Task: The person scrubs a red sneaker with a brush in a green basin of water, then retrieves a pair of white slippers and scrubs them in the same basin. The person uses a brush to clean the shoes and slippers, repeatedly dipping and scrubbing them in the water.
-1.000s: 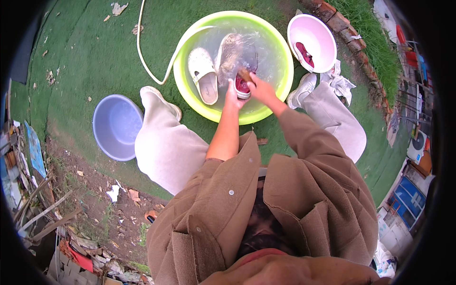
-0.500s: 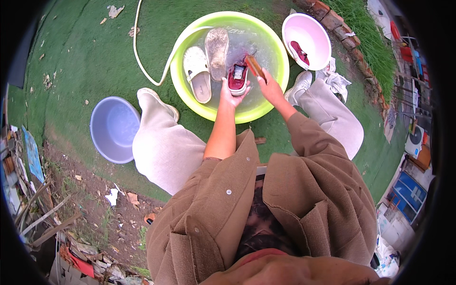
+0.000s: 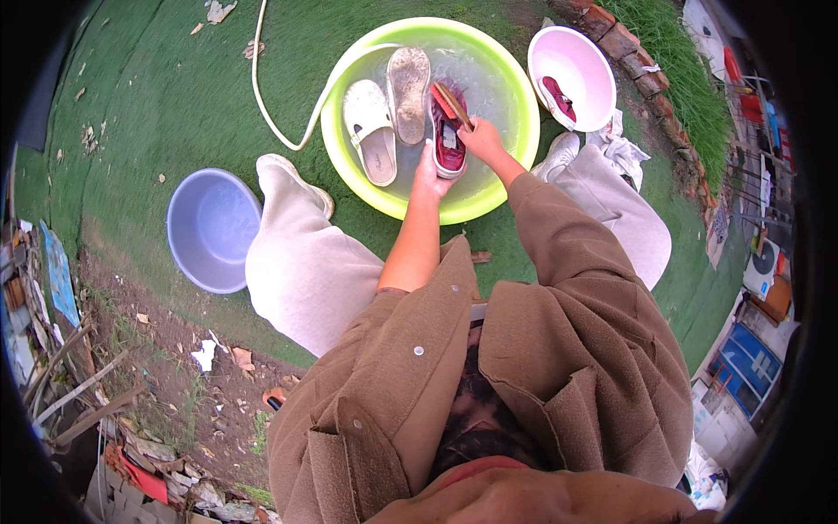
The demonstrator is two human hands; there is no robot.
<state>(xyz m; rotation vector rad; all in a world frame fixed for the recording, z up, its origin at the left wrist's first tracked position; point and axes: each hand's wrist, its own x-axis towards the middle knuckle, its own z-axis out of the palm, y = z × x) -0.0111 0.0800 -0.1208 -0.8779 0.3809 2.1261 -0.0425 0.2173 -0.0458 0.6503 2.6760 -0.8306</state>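
My left hand (image 3: 431, 172) is closed around the heel end of a dark red shoe (image 3: 448, 144) with a white sole, held over a yellow-green basin (image 3: 330, 148) of water. In my right hand (image 3: 482, 138) is a wooden scrubbing brush (image 3: 453, 105) with red bristles. The brush lies slantwise over the upper part of the shoe, bristles against it. To the left of the shoe, a white clog (image 3: 370, 131) rests in the basin with its insole facing up. Between them sits another clog (image 3: 408, 92), its dirty sole showing.
A white hose (image 3: 263, 105) runs over the basin's left rim. At the right, a pink basin (image 3: 602, 65) holds another dark red shoe (image 3: 557, 98). Crumpled white cloth (image 3: 621, 153) lies below it. A blue basin (image 3: 181, 231) stands by my left leg. Bricks (image 3: 630, 57) edge the grass.
The brush has moved left and up, from the shoe's right side onto its upper part. My right hand has shifted slightly left with it. My left hand keeps hold of the shoe.
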